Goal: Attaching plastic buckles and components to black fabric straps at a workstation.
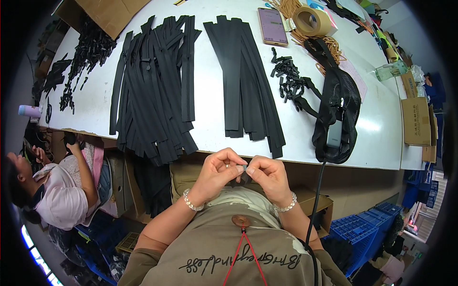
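Note:
Just in front of my body, at the table's near edge, both hands meet fingertip to fingertip. My left hand (220, 172) pinches one side of a small dark piece (244, 168); my right hand (269, 175) pinches the other. Fingers hide most of the piece, so its kind is unclear. Something black hangs below the fingertips. Beyond my hands lies a fanned stack of flat black strips (233, 76). Farther left is a bigger, looser pile of black strips (152, 95), some overhanging the edge. Small black parts (288, 78) are heaped to the right of the strips.
A black mesh bag (346, 95) with a grey device and cable lies at right, beyond it a phone (273, 26) and tape roll (312, 21). A cardboard box (109, 14) and more small black parts (88, 52) occupy the far left. Another person (62, 190) sits at left. Blue crates (355, 231) stand at lower right.

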### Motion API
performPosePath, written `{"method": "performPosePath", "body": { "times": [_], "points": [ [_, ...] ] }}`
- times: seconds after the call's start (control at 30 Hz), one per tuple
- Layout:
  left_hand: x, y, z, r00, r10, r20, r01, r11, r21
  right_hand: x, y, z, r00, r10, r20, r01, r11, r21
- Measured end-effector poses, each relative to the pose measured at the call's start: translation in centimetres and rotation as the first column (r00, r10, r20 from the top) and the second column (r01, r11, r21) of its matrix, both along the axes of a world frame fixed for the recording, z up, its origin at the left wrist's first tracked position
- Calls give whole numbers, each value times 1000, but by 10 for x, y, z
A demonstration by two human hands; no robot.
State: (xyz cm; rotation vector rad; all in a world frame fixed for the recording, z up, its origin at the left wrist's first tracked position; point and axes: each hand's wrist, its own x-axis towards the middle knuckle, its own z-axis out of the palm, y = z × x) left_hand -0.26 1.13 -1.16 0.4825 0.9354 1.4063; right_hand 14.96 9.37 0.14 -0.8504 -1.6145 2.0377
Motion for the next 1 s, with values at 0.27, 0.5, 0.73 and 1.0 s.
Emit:
{"method": "performPosePath", "body": {
  "times": [0.27, 0.5, 0.73, 1.0],
  "points": [
    [1, -2, 1, 1000, 20, -13, -20, 1000, -5, -5, -19, 1, 979, -202, -31, 194, 965, -175],
    [6, -11, -3, 981, 46, -186, -63, 995, -82, 6, -17, -9, 983, -184, -9, 178, 961, -213],
    [8, -14, -16, 997, 9, -72, -22, 983, -185, 11, -27, -26, 945, -324, 34, 314, 877, -365],
    [12, -15, -13, 1000, 20, 1, -19, 984, -178, 12, -27, -11, 953, -294, 70, 301, 941, -154]
  ]
}}
